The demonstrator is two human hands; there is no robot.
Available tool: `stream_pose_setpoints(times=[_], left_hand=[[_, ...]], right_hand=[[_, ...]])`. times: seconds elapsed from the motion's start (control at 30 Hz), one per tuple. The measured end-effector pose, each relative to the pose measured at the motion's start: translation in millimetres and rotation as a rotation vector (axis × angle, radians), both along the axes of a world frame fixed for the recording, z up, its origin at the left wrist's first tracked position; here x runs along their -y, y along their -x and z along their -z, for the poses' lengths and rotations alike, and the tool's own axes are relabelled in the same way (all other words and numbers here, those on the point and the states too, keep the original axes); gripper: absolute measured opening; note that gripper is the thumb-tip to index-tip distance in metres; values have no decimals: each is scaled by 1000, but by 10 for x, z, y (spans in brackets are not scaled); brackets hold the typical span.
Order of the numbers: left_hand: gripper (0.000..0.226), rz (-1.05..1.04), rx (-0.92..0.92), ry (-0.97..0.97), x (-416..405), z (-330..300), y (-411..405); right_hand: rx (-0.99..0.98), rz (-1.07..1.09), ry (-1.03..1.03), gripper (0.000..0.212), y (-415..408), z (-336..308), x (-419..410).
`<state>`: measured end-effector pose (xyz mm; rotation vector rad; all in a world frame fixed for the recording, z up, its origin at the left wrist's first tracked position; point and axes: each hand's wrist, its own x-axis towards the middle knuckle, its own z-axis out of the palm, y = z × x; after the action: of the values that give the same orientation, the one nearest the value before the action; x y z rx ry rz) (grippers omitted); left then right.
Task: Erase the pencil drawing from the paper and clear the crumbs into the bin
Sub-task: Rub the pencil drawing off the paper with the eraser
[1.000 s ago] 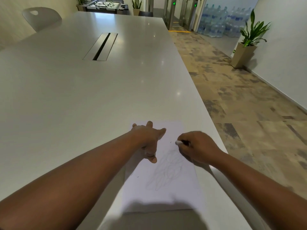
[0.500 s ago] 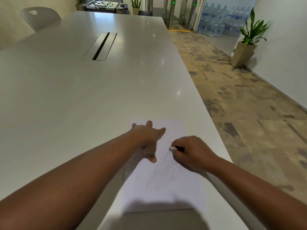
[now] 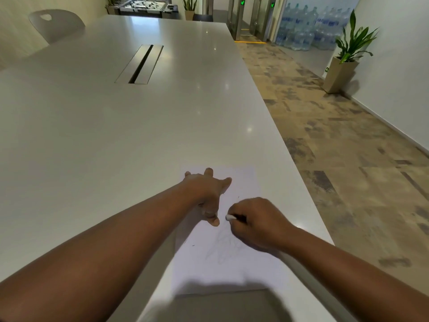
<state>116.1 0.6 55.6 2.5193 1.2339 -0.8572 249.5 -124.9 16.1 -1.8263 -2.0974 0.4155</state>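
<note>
A long white table (image 3: 116, 135) carries a recessed cable slot (image 3: 139, 63); a potted plant (image 3: 346, 56) stands well off by the wall. The paper (image 3: 232, 270) lies at the near edge. Left hand (image 3: 207, 194) presses it with fingers spread; right hand (image 3: 255, 223) pinches a white eraser (image 3: 229, 217) on the faint pencil drawing (image 3: 222, 249).

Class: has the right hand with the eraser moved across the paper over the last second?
Yes. The right hand and eraser slid nearer and leftward toward the left hand's thumb, which stayed put on the paper.

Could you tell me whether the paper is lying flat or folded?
Flat: the paper lies spread on the table, left hand pressing it.
</note>
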Motion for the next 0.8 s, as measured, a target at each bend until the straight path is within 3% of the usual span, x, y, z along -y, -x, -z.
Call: stream_pose_setpoints(times=[0.13,0.27,0.4,0.5,0.67,0.8], left_hand=[[124,-2,6,1,-5,-6,4],[127,11,13,6,-17,11,3],[127,-6,13,6,-14,20,15],[128,5,20,-5,-12,15,24],[118,4,29,-8,0,1,37],[109,22,42,-23,12,-3,74]], right_hand=[[-36,172,-72,37,-149,35,-119],[-78,40,-61,38,101,69,-14],[-56,184,-86,39,-61,74,-127],[-59,54,-51,37,106,57,-42],[-43,173,-55,36,-88,56,-113],[-62,54,-11,36,88,42,-9]])
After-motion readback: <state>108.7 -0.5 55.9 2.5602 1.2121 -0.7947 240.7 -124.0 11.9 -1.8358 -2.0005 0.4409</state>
